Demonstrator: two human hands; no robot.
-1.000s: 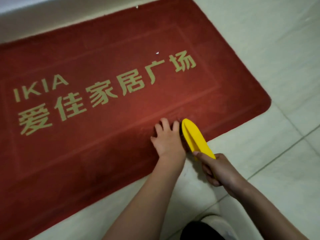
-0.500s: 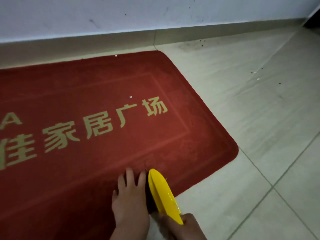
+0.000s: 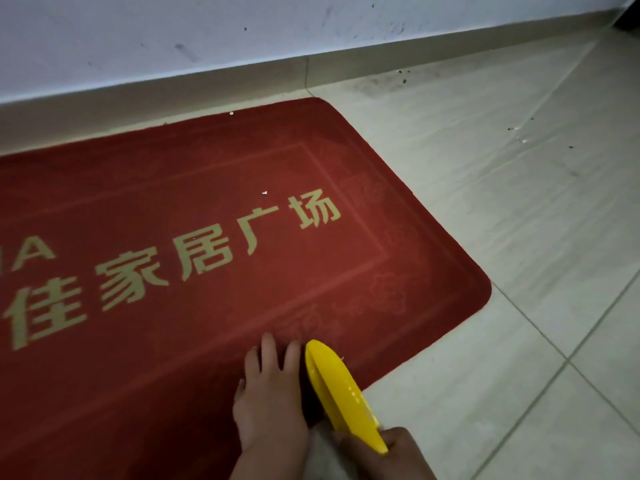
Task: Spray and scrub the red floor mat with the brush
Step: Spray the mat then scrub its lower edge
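Dim, even light; soft shadows, slight blur, wide-angle bend at edges.

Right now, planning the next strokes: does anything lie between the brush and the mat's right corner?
Nothing visible: only bare red mat lies ahead of the yellow brush; the left hand rests beside it.

Your red floor mat [image 3: 156, 358] — rectangular, rounded corners, low pile with an embossed border and pale gold lettering; it lies flat on the tiled floor [image 3: 519, 237], far edge near the skirting [image 3: 173, 95], with a small white speck [image 3: 264, 192] on it. Your yellow brush [image 3: 337, 389] — slim, glossy plastic back tapering to a point; it rests on the mat's near edge, tip pointing away from you, rear end gripped in your right hand [image 3: 388, 455].
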